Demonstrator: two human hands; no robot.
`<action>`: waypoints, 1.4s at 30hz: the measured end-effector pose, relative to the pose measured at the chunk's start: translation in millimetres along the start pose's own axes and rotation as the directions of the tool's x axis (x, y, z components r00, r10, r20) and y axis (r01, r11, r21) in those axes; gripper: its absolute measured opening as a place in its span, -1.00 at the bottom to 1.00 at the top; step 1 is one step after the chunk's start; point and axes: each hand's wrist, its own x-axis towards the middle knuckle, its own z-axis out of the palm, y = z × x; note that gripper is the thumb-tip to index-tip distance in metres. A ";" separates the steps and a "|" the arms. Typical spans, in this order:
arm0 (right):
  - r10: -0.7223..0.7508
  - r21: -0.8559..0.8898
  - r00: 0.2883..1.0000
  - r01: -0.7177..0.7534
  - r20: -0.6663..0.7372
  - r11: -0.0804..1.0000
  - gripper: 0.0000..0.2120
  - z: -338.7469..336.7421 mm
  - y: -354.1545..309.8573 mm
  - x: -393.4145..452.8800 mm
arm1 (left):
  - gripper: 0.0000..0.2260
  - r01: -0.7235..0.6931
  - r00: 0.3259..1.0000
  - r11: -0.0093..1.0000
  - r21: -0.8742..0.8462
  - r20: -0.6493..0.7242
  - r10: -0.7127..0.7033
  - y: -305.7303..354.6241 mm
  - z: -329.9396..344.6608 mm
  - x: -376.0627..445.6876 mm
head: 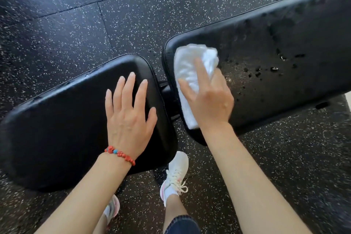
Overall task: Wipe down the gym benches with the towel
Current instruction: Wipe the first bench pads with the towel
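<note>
Wiping in progress: right hand [210, 99], fingers flat, presses folded white towel [191, 74] onto droplet-marked long black padded worktop [275, 59]. Left hand [129, 112] splayed, steadying. Next: sweep toward droplets.

Back pad [275, 47] cut off at right edge

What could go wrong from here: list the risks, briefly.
1. The white towel is bunched under the right hand, so it may smear the droplets on the back pad rather than lift them.
2. The towel's lower end sits at the pad's edge and could snag in the gap.
3. The left hand leaning on the seat pad may leave prints.
</note>
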 end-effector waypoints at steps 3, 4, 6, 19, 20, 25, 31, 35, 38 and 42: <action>0.015 -0.004 0.998 -0.015 0.057 1.000 -0.55 -30.4 37.7 -43.3 | -0.54 -0.008 1.000 1.000 -0.020 0.006 0.008 17.9 2.2 11.9; 0.013 -0.007 0.997 -0.012 0.073 1.000 -0.55 -34.6 44.8 -47.8 | -0.54 -0.019 1.000 0.999 -0.025 0.015 0.019 24.2 4.0 16.0; -0.004 -0.014 0.997 0.005 0.073 1.000 -0.56 -28.7 48.5 -38.4 | -0.54 -0.054 0.998 0.998 -0.031 0.035 0.055 34.1 8.7 23.7; 0.105 -0.048 0.994 -0.104 0.026 0.993 -0.55 -14.5 63.7 -15.3 | -0.50 -0.212 0.968 0.974 -0.075 0.121 0.220 53.7 21.6 47.6; 0.103 -0.056 0.994 -0.101 0.043 0.993 -0.56 -22.8 69.6 -27.6 | -0.49 -0.217 0.966 0.973 -0.085 0.126 0.226 55.4 23.0 49.8; 0.150 -0.106 0.986 -0.142 0.066 0.984 -0.57 -12.1 69.9 -9.5 | -0.48 -0.258 0.953 0.956 -0.139 0.129 0.276 60.7 29.5 59.4; 0.308 -0.001 0.944 -0.310 0.121 0.951 -0.53 17.2 69.3 84.5 | -0.49 -0.249 0.953 0.955 -0.164 0.134 0.271 62.2 26.3 62.1; 0.283 -0.081 0.958 -0.279 0.041 0.957 -0.57 -3.4 71.4 26.9 | -0.50 -0.250 0.952 0.956 -0.155 0.140 0.272 67.0 24.1 62.9; 0.216 -0.103 0.972 -0.206 0.095 0.973 -0.59 -32.8 77.3 -22.3 | -0.50 -0.242 0.953 0.960 -0.142 0.152 0.262 69.4 22.2 65.1; 0.145 -0.110 0.981 -0.131 0.130 0.985 -0.58 -31.1 89.7 -15.0 | -0.49 -0.228 0.955 0.961 -0.154 0.156 0.252 78.4 23.0 74.0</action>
